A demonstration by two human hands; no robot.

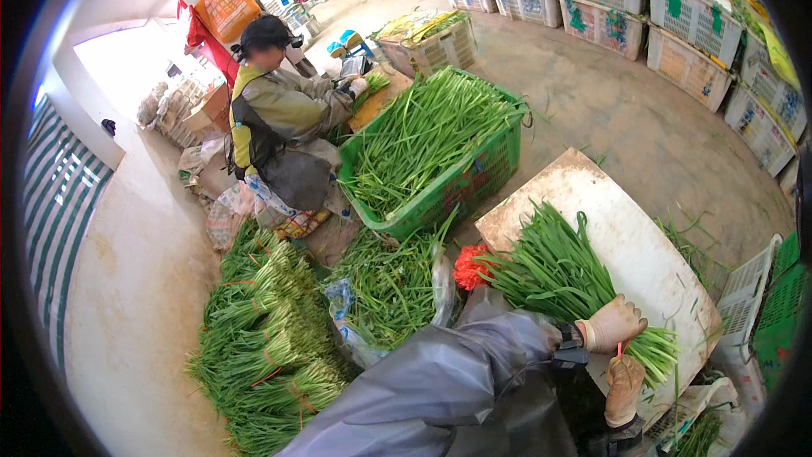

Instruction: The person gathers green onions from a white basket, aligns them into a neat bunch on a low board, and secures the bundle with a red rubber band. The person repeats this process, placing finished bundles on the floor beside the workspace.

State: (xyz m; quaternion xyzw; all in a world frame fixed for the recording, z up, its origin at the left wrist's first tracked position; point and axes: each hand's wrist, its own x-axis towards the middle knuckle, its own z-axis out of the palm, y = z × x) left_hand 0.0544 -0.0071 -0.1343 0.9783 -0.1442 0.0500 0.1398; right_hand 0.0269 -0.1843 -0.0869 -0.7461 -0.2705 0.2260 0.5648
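A bunch of garlic chives (554,267) lies across a worn pale board (634,224), leaves toward the left and pale stems toward the lower right. My gloved left hand (613,324) is closed over the stems, pressing them on the board. Just below it, my gloved right hand (624,385) pinches a thin red tie (620,349) against the stems. How far the tie goes round the bunch is hidden. By the board's left edge, next to the leaves, sits a clump of red ties (471,267).
A green crate (440,216) heaped with chives stands ahead. Tied bunches (275,347) are stacked at left, beside a plastic sack (342,300) of loose leaves. A co-worker (275,114) sits beyond, handling greens. White crates (689,55) line the far right; more crates (748,296) stand close right.
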